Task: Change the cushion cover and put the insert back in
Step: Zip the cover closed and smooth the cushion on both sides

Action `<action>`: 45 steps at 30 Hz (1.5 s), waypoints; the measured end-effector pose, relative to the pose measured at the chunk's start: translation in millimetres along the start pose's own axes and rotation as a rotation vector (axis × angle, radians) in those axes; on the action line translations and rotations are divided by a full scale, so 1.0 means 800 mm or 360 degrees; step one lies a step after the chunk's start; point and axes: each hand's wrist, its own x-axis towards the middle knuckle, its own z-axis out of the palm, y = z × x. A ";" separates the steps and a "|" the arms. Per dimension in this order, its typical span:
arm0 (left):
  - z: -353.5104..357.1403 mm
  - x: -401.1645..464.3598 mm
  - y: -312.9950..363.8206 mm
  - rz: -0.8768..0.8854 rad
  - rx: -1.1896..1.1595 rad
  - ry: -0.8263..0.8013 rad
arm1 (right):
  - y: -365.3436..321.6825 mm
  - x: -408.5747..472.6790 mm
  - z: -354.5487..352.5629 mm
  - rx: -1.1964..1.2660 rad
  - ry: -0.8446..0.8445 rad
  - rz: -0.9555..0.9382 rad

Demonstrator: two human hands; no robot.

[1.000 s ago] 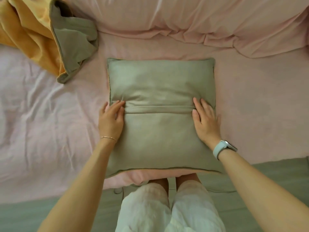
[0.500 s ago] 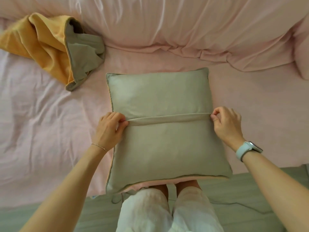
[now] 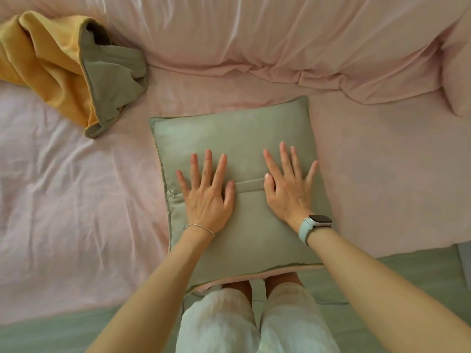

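On the pink bed (image 3: 76,189), left hand (image 3: 205,197) and right hand (image 3: 289,189) press flat, fingers spread, on the green cushion (image 3: 229,138).

Under your palms the sage-green cushion cover (image 3: 237,138) is matt woven cloth, smooth, with a stitched flap band across its middle. The bed (image 3: 63,174) wears a pale pink sheet, soft cloth with a faint sheen and many fine creases. At the bed's far left corner, the spare cover (image 3: 58,62) is mustard cloth, matt, backed in grey-green. Your watch strap (image 3: 304,229) looks like smooth matt rubber; your bracelet (image 3: 198,227) is thin shiny metal.
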 end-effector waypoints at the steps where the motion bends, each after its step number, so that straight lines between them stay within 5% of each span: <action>1: 0.007 0.002 0.000 -0.0040 0.0027 -0.0028 | 0.003 0.003 0.005 0.0001 -0.0044 0.0020; 8: 0.062 -0.046 -0.003 0.0048 0.0239 0.0083 | 0.029 -0.043 0.061 -0.0082 0.0138 -0.0108; 19: 0.107 0.139 -0.002 -0.0334 0.0357 -0.0148 | 0.039 0.142 0.100 -0.0248 0.0305 0.0022; 22: 0.084 0.161 0.008 -0.0442 0.0290 -0.0299 | 0.035 0.158 0.079 -0.0161 0.0210 0.0094; 28: 0.046 0.065 -0.004 -0.0176 0.0101 0.0043 | 0.019 0.064 0.037 0.0093 0.0090 0.0081; 35: 0.004 -0.050 -0.033 -0.0069 0.0158 -0.0263 | 0.046 -0.048 0.007 -0.0022 -0.0354 -0.0140; 38: -0.011 -0.055 -0.060 -0.0404 0.0132 -0.0475 | 0.077 -0.051 -0.005 -0.0045 -0.0513 0.0203; 41: -0.025 -0.037 -0.047 -0.0596 -0.0013 -0.0364 | 0.075 -0.032 -0.025 0.0128 -0.0327 0.0589; 45: -0.022 0.035 0.007 -0.0250 -0.0002 -0.0108 | 0.014 0.024 -0.028 0.0033 0.0012 -0.0143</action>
